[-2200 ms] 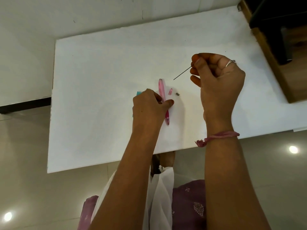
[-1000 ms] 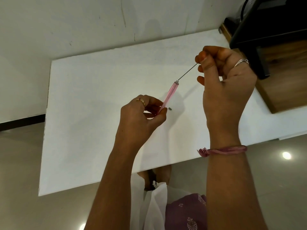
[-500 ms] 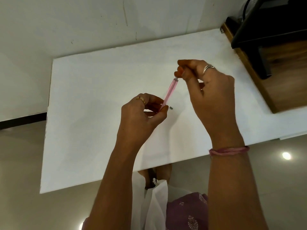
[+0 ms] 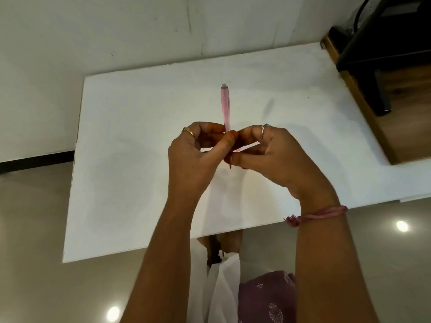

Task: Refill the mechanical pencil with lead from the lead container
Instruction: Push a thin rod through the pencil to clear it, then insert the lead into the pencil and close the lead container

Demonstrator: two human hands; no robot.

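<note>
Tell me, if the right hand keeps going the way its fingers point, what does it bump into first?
The right hand points leftward, so it would probably meet the left hand first. Both already pinch the pink mechanical pencil between them, though depth is hard to judge.

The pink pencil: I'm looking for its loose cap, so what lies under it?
Under the pink pencil only bare white table shows. Both hands, left and right, cover the table below its lower end.
</note>
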